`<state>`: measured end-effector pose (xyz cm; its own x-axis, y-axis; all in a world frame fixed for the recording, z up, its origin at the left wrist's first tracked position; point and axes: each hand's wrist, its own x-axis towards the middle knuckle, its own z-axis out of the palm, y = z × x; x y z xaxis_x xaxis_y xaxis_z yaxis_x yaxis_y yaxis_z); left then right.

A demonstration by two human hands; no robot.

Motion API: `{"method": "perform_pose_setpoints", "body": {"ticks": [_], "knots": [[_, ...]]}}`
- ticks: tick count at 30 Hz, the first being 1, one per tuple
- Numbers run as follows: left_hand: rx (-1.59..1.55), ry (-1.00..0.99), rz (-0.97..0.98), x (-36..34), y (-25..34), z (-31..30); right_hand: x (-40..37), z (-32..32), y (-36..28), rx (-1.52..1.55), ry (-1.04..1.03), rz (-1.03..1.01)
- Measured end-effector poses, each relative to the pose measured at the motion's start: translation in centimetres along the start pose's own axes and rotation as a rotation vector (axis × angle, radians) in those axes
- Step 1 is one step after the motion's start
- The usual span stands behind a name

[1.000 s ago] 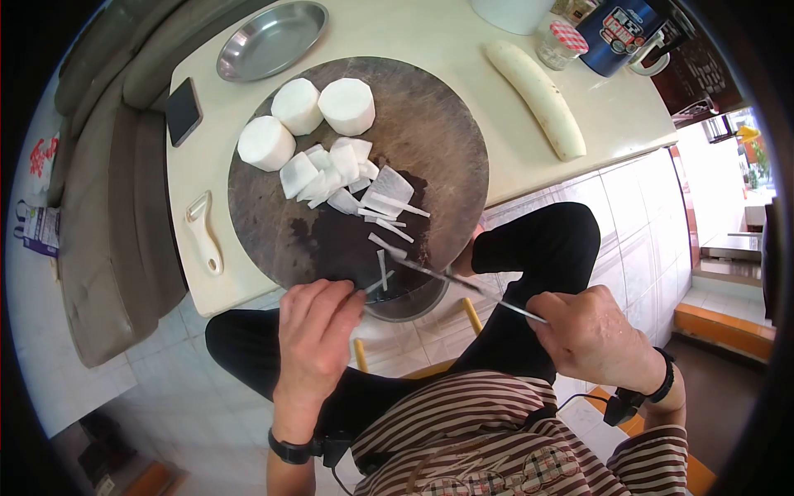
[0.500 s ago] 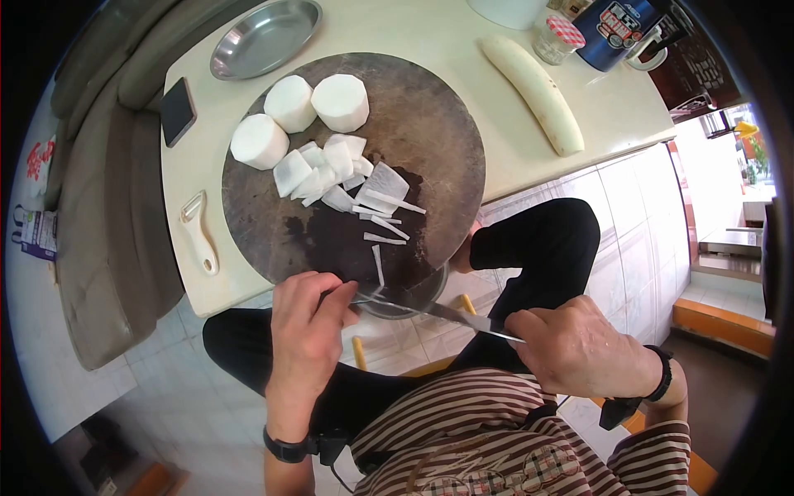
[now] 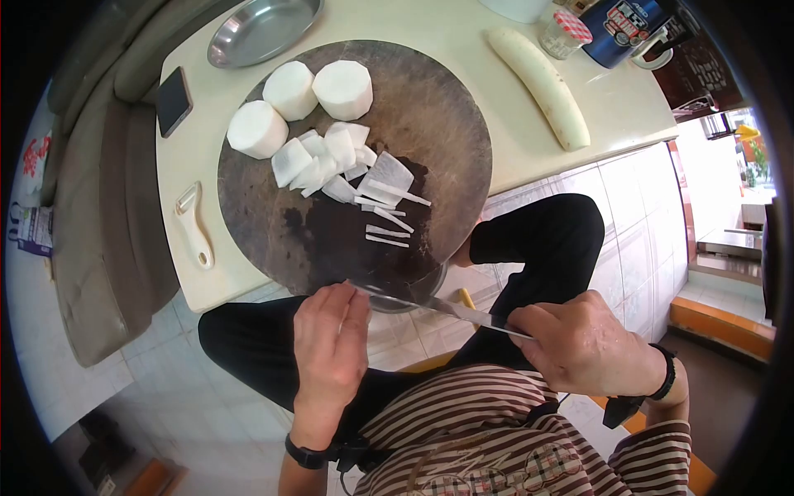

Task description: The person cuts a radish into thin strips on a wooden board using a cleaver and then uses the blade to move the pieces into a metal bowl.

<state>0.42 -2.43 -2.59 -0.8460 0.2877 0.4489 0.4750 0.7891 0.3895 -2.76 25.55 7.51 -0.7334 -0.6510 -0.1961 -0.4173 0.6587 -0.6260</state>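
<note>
White daikon chunks (image 3: 289, 91), three uncut, sit on the round chopping board (image 3: 447, 116) beside a heap of slices (image 3: 327, 161) and few thin strips (image 3: 387, 231), a whole daikon (image 3: 538, 87) lies untouched on the table (image 3: 430, 21), while the right hand (image 3: 587, 347) is clamped on the knife (image 3: 447, 307) and the left hand (image 3: 331, 351) touches its tip with straight fingers (image 3: 351, 306), pinch unclear.

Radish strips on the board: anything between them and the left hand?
Only the knife, held in the right hand, crosses the near edge of the board by the left hand; beyond it, bare wood reaches the radish strips.
</note>
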Motion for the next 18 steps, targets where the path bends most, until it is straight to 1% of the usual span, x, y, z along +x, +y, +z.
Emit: {"method": "perform_pose_setpoints", "body": {"ticks": [2, 5, 7, 10, 18], "knots": [[0.01, 0.002, -0.013, -0.4, 0.1, 0.3, 0.7, 0.1, 0.0, -0.003, -0.016, -0.025], [0.022, 0.004, -0.035, -0.8, 0.1, 0.4, 1.7, 0.0, 0.3, -0.046, 0.026, -0.055], [0.037, -0.026, -0.035, -1.0, 0.2, 0.3, 2.3, -0.3, 0.7, -0.107, -0.019, -0.096], [0.05, -0.01, -0.035, -1.1, 0.3, 0.4, 3.1, -0.7, 0.9, -0.101, -0.036, -0.139], [0.051, -0.039, -0.056, -1.1, 0.5, 0.2, 3.9, -1.3, 0.6, -0.153, -0.083, -0.165]]}}
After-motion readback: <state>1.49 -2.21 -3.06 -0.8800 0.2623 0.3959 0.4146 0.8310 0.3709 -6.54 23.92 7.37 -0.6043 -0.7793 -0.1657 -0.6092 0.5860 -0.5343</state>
